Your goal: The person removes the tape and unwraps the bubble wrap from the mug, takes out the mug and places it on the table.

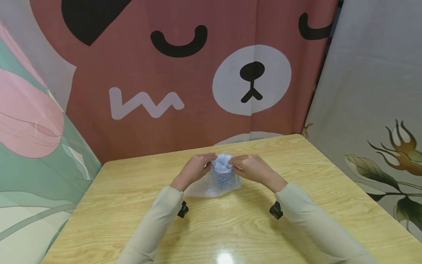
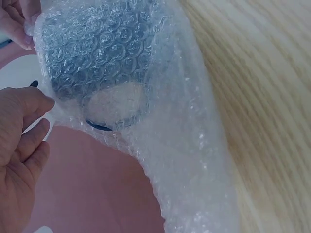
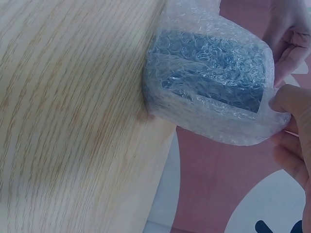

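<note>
A blue, cylinder-like object wrapped in clear bubble wrap (image 1: pixel 225 179) stands on the table, and a loose sheet of the wrap trails to its left. Through the plastic in the left wrist view, a dark blue curved edge (image 2: pixel 99 126) shows beside a pale oval patch. My left hand (image 1: pixel 196 168) has its fingertips at the upper left rim of the wrap, fingers bent. From the other side my right hand (image 1: pixel 254 168) pinches the top edge of the wrap, seen closer in the right wrist view. Folded wrap covers the object's top.
The wood-grain table (image 1: pixel 132 216) extends around the bundle, its back edge close behind. Beyond that edge hangs a curtain (image 1: pixel 184 128) with a bear face. A second, flower-printed curtain (image 1: pixel 372 110) hangs at the right. A small black camera sits at each wrist.
</note>
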The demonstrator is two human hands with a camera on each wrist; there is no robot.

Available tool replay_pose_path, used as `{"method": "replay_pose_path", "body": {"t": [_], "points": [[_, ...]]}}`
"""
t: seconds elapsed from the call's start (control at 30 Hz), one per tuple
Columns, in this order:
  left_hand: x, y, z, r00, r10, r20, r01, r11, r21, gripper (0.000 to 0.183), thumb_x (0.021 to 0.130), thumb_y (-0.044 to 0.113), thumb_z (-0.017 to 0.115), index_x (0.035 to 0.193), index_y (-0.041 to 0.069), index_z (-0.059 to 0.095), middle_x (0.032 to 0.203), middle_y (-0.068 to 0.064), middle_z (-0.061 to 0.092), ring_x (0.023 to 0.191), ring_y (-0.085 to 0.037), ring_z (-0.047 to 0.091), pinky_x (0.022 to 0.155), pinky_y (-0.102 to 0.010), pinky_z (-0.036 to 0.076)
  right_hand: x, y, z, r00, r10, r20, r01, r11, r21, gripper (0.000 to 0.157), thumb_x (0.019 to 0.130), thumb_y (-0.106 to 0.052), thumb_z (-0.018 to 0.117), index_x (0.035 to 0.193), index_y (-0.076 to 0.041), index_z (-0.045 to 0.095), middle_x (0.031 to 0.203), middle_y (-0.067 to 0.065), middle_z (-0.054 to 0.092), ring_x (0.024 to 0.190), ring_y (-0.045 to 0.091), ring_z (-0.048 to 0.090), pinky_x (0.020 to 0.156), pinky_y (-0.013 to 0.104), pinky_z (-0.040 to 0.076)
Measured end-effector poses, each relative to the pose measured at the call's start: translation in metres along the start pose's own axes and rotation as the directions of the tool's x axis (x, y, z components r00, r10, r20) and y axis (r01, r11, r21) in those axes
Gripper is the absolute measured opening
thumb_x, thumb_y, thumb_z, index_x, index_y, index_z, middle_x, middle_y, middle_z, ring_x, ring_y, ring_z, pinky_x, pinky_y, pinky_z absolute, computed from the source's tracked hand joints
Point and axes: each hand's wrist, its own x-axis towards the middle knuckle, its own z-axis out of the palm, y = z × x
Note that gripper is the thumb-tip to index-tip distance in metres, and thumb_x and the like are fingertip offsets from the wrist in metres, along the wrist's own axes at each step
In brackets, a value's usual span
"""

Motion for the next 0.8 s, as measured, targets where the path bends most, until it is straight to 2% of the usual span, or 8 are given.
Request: {"method": "replay_pose_path", "body": {"t": [0.17, 0.43, 0.8], "points": [[0.001, 0.0004, 0.0026, 1.0, -0.016, 0.018, 0.016, 1.0, -0.013, 0.03, 0.088, -0.009, 0.061, 0.115, -0.001, 0.069, 0.12, -0.014, 0.065, 0.114, -0.024, 0.06, 0.08, -0.035, 0.055, 0.0004, -0.0014, 0.0, 1.0, 0.004, 0.008, -0.004, 1.0, -0.009, 0.021, 0.082, -0.009, 0.077, 0.103, -0.004, 0.075, 0.1, 0.01, 0.072, 0.082, 0.021, 0.07, 0.065, 0.032, 0.057], [0.0018, -0.0004, 0.0027, 0.999, -0.002, 0.041, 0.002, 1.0, -0.015, 0.03, 0.089, -0.009, 0.062, 0.117, -0.001, 0.068, 0.121, -0.014, 0.064, 0.114, -0.024, 0.06, 0.086, -0.035, 0.053, 0.0, -0.0017, -0.0003, 1.0, 0.009, 0.005, -0.009, 1.0, 0.012, 0.019, 0.083, -0.006, 0.076, 0.102, -0.003, 0.075, 0.098, 0.011, 0.072, 0.081, 0.02, 0.07, 0.065, 0.031, 0.057], [0.0035, -0.0015, 0.002, 0.998, -0.044, 0.04, 0.046, 0.997, -0.057, 0.023, 0.089, -0.009, 0.063, 0.109, 0.0, 0.071, 0.115, -0.014, 0.067, 0.107, -0.025, 0.064, 0.086, -0.034, 0.053, -0.0015, 0.0007, 0.0046, 0.999, 0.007, -0.052, -0.004, 0.999, 0.055, 0.018, 0.081, -0.001, 0.075, 0.099, 0.0, 0.073, 0.094, 0.012, 0.073, 0.077, 0.02, 0.07, 0.063, 0.03, 0.057]]}}
